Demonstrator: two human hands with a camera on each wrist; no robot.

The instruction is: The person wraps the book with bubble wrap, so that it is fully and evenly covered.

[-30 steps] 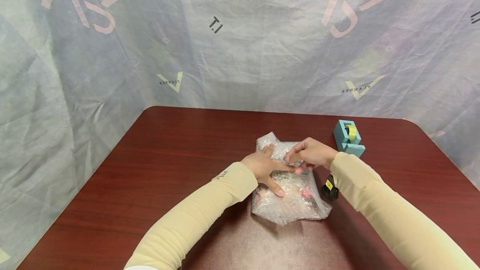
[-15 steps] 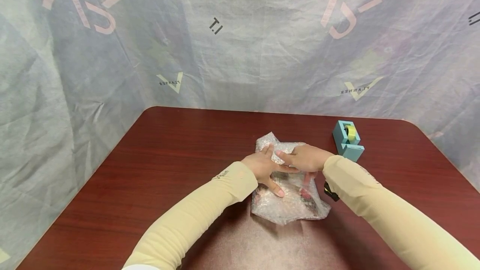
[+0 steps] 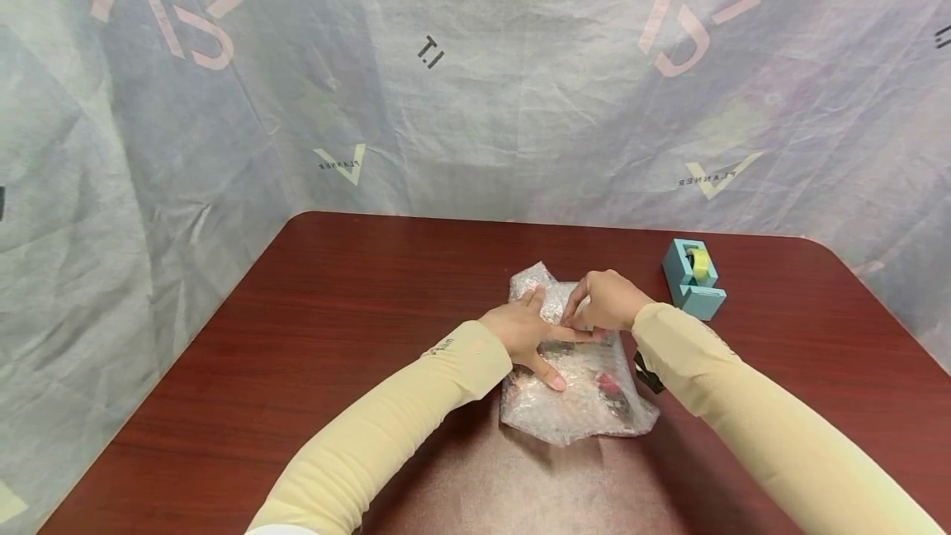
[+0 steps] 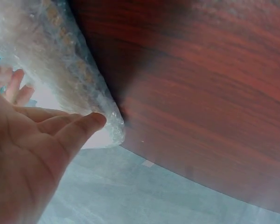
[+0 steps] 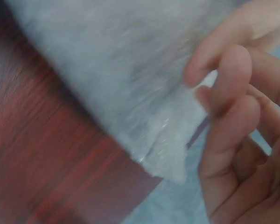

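Note:
A flat bundle in bubble wrap (image 3: 568, 411) lies on the table; pinkish and dark patches of its contents show through. My left hand (image 3: 523, 333) rests on its left part with fingers spread. In the left wrist view, a fingertip of the left hand (image 4: 32, 140) reaches the edge of the wrap (image 4: 84, 70). Over the upper right part, my right hand (image 3: 609, 301) bends its fingers down close to the left fingers. Up close, the bent fingers of the right hand (image 5: 242, 126) meet near the wrap (image 5: 116, 60); whether they pinch anything is unclear.
A light blue tape dispenser (image 3: 687, 283) with a yellow roll stands beyond the right forearm on the dark red table (image 3: 371, 287). Beside the right sleeve, a small black object (image 3: 649, 374) is partly hidden. A grey printed cloth (image 3: 475, 106) hangs behind the table.
My right hand flattened over the wrap, then lifted its knuckles and bent its fingers downward again. The left hand has stayed put on the bundle.

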